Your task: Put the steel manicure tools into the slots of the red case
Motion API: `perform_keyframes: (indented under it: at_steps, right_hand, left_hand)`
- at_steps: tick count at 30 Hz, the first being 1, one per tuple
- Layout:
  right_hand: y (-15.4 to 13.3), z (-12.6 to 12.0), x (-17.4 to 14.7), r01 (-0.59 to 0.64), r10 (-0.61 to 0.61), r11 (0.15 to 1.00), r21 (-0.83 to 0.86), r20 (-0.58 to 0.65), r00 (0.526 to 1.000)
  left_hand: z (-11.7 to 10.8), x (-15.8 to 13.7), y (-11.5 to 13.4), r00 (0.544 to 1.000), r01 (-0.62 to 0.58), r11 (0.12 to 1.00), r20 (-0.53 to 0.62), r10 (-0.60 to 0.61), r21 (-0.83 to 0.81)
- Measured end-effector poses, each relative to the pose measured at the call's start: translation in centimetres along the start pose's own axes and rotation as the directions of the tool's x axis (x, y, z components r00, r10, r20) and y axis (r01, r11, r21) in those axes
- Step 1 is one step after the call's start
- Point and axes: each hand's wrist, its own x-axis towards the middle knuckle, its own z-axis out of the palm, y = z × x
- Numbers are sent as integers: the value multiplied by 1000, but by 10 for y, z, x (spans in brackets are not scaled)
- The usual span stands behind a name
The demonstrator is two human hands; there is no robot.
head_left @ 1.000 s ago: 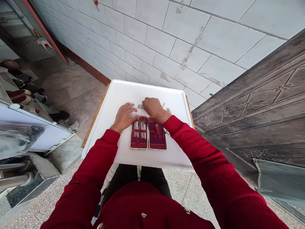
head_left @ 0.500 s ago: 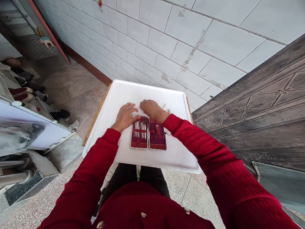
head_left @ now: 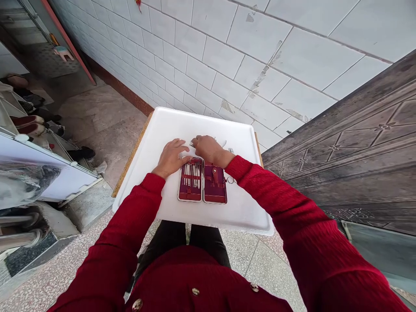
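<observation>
An open dark red manicure case (head_left: 215,198) lies on the white tabletop, several slim metal tools (head_left: 191,177) strapped in its left half. My left hand (head_left: 171,157) rests by the case's upper left edge, fingers spread, holding nothing. Just beyond the case, my right hand (head_left: 208,148) is closed, fingertips down at a small shiny metal piece (head_left: 191,144) whose kind I cannot make out. Right of that hand lie a curved metal tool (head_left: 223,143), partly hidden, and a small flat metal piece (head_left: 231,150). A metal ring handle (head_left: 230,180) shows beside the case, below my right sleeve.
The white tabletop (head_left: 136,190) has a raised rim and stands near a white tiled wall (head_left: 195,65). On the right is a dark patterned panel (head_left: 325,156). A rack with shoes (head_left: 29,125) stands at the left.
My right hand has shifted very slightly, and a bit more of the metal piece shows at its fingertips. My left hand stays in place. The view has tilted a little.
</observation>
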Motion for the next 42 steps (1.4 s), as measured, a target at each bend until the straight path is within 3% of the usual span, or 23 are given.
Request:
perform_keyframes:
  at_steps: [9, 18, 23, 27, 42]
  right_hand:
    - [-14, -19, -46, 38, -36, 997, 69, -31, 999]
    - [-52, -20, -109, 214, -225, 972, 100, 123, 966]
    - [-68, -18, -116, 250, -258, 966, 63, 210, 943]
    - [-74, -16, -116, 281, -282, 959, 33, 212, 936]
    - [-80, 4, -126, 326, -327, 945, 33, 47, 944]
  left_hand:
    - [2, 3, 1, 1000, -4, 1000, -5, 4, -14]
    - [2, 4, 4, 1000, 4, 999, -5, -4, -33]
    - [3, 6, 4, 1000, -6, 1000, -8, 6, -27]
    - [5, 7, 2, 1000, -3, 1000, -6, 3, -26]
    - [7, 7, 3, 1000, 7, 999, -7, -7, -46]
